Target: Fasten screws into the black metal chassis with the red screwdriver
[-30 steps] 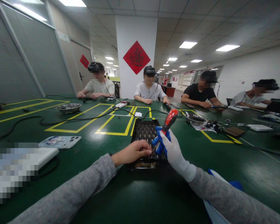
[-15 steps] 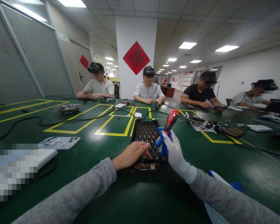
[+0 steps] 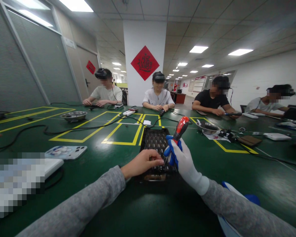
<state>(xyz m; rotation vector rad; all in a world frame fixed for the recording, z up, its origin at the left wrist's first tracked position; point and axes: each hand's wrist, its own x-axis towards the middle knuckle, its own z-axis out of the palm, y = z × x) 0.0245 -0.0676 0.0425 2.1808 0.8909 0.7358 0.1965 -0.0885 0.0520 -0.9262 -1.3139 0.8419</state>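
Note:
My right hand (image 3: 184, 158), in a white glove with blue-coated fingers, grips a screwdriver (image 3: 182, 128) with a red and black handle. The handle points up, and the thin shaft slants down toward a black tray (image 3: 154, 138). Many small metal pieces stand in rows inside that tray. My bare left hand (image 3: 144, 162) hovers over the tray's near left part, thumb and fingers pinched together close to the screwdriver's tip. Whatever lies between those fingertips is too small to make out.
A phone (image 3: 66, 152) and a white box (image 3: 53, 166) lie to the left. Metal bowls (image 3: 74, 116) stand farther back, with black cables (image 3: 45, 130) across the green table. A spare glove (image 3: 233, 197) lies under my right forearm. Several people sit opposite.
My left fingers have curled from a stretched position into a pinch, moving slightly right toward the screwdriver's tip. My right hand holds nearly still. Another person's hand appears at the left edge.

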